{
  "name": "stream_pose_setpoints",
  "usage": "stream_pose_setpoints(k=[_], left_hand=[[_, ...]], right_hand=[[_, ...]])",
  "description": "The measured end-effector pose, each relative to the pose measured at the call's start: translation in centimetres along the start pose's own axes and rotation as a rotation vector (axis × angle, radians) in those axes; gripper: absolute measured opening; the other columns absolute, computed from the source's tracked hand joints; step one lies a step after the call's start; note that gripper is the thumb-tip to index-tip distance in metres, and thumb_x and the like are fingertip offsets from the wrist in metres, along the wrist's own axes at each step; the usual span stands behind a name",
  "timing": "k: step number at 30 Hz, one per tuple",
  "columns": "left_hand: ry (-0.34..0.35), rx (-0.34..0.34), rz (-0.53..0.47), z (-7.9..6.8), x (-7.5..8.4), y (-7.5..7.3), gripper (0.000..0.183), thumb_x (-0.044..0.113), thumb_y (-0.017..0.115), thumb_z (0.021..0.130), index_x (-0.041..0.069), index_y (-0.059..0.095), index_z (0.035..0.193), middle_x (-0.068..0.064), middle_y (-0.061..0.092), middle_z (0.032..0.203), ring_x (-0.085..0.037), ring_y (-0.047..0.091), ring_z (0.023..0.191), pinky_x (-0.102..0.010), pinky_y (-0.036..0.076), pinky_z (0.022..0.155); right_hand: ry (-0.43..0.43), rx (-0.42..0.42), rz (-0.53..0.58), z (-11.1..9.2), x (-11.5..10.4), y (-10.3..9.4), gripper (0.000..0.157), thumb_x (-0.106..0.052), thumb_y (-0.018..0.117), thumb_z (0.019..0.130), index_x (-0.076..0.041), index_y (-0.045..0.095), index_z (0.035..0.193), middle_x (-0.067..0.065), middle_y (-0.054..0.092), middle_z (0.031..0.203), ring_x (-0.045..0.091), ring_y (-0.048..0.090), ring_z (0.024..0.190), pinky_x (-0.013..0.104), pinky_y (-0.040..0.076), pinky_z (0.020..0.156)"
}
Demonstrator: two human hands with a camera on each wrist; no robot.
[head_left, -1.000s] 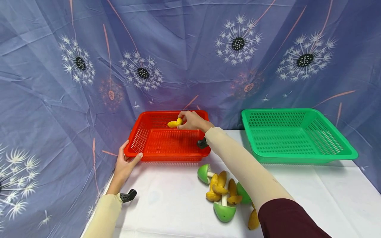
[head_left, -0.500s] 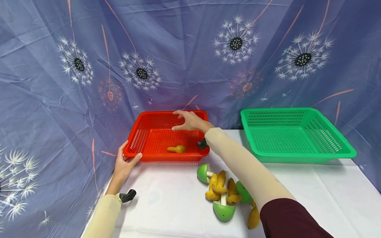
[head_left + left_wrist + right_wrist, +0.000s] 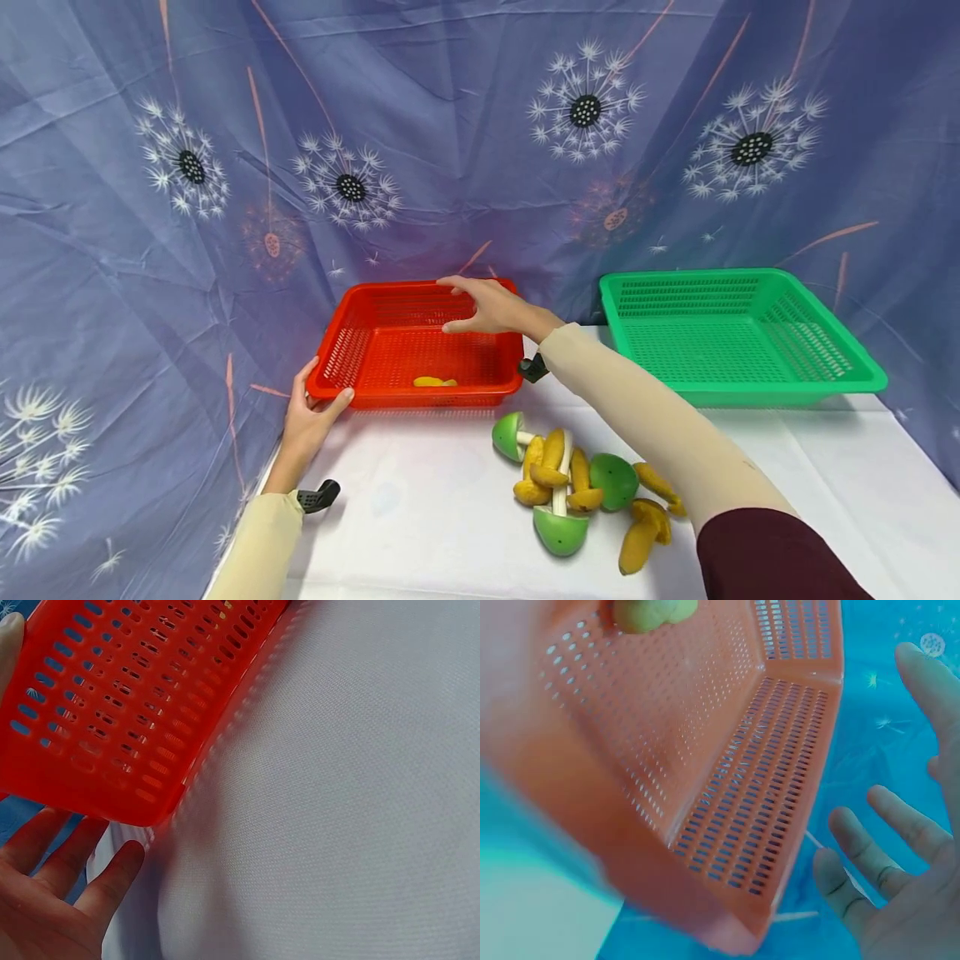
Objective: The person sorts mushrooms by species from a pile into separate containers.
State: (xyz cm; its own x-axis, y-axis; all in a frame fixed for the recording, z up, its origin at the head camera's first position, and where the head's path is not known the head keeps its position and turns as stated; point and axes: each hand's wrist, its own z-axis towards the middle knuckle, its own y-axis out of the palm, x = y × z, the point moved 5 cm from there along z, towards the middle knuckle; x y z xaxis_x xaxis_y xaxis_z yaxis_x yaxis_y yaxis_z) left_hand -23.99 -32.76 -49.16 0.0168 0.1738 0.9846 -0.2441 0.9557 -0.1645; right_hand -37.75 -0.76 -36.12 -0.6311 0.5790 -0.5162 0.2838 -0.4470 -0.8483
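At the front left corner of the red basket (image 3: 420, 392), my left hand (image 3: 309, 421) holds the corner between thumb and fingers. In the left wrist view, spread fingers (image 3: 109, 881) lie against the basket's wall (image 3: 112, 742). One yellow-brown toy mushroom (image 3: 433, 382) lies inside near the front wall; the right wrist view shows it as a mushroom (image 3: 649, 613) at the top edge. Above the basket's right back part, my right hand (image 3: 491, 307) hangs with fingers spread and nothing in them. The right wrist view has this hand (image 3: 907, 892) beside the basket's wall (image 3: 757, 772), apart from it.
Several toy mushrooms lie on the white cloth, some yellow-brown (image 3: 637, 546), others with green caps (image 3: 561, 533). A green basket (image 3: 742, 387) stands at the right. Behind both baskets hangs a blue dandelion-print cloth (image 3: 450, 167). The right sleeve (image 3: 660, 417) crosses above the table.
My right hand let go of the mushroom, which dropped into the red basket and shifted slightly there. The hand then drew a little to the right. My left hand stayed at the corner.
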Motion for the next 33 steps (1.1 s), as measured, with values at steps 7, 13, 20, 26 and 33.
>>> stream_pose_setpoints(k=[7, 13, 20, 26, 33], left_hand=[[0.022, 0.000, -0.007, -0.2, 0.3, 0.2, 0.093, 0.011, 0.078, 0.092, 0.031, 0.022, 0.164, -0.018, 0.044, 0.153, -0.028, 0.050, 0.131, -0.009, 0.048, 0.089], [0.015, 0.012, -0.008, 0.1, -0.2, 0.0, 0.093, 0.009, 0.078, 0.092, 0.030, 0.022, 0.164, -0.017, 0.043, 0.154, -0.028, 0.048, 0.132, -0.008, 0.048, 0.088], [0.023, 0.028, -0.003, 0.2, -0.1, -0.1, 0.093, 0.008, 0.078, 0.092, 0.028, 0.023, 0.164, -0.017, 0.044, 0.154, -0.026, 0.050, 0.131, -0.008, 0.046, 0.092], [0.025, 0.037, 0.004, 0.0, -0.1, 0.0, 0.093, 0.008, 0.078, 0.092, 0.029, 0.023, 0.163, -0.015, 0.043, 0.154, -0.025, 0.050, 0.130, -0.008, 0.045, 0.092], [0.021, 0.032, -0.010, 0.0, 0.1, 0.3, 0.092, 0.007, 0.077, 0.092, 0.030, 0.023, 0.163, -0.012, 0.043, 0.154, -0.024, 0.049, 0.131, -0.010, 0.045, 0.094]], right_hand=[[-0.064, -0.001, 0.008, -4.2, 0.0, -2.0, 0.085, -0.049, 0.080, 0.087, -0.026, 0.040, 0.158, 0.003, 0.054, 0.147, 0.017, 0.058, 0.110, 0.037, 0.054, 0.090], [-0.082, 0.028, 0.015, -8.4, 0.3, -3.7, 0.081, -0.050, 0.079, 0.088, -0.027, 0.042, 0.157, 0.002, 0.055, 0.143, 0.020, 0.059, 0.108, 0.040, 0.054, 0.088], [-0.119, 0.054, 0.026, -13.1, 0.5, -4.6, 0.079, -0.039, 0.081, 0.089, -0.024, 0.043, 0.157, 0.003, 0.053, 0.148, 0.018, 0.058, 0.109, 0.040, 0.055, 0.087], [-0.086, 0.084, -0.008, -16.7, 0.9, -4.6, 0.078, -0.043, 0.081, 0.089, -0.030, 0.044, 0.156, -0.001, 0.058, 0.139, 0.014, 0.057, 0.100, 0.037, 0.053, 0.079], [-0.055, 0.097, -0.036, -21.0, 1.2, -4.5, 0.079, -0.043, 0.082, 0.088, -0.026, 0.045, 0.155, 0.000, 0.059, 0.141, 0.012, 0.059, 0.104, 0.040, 0.055, 0.081]])
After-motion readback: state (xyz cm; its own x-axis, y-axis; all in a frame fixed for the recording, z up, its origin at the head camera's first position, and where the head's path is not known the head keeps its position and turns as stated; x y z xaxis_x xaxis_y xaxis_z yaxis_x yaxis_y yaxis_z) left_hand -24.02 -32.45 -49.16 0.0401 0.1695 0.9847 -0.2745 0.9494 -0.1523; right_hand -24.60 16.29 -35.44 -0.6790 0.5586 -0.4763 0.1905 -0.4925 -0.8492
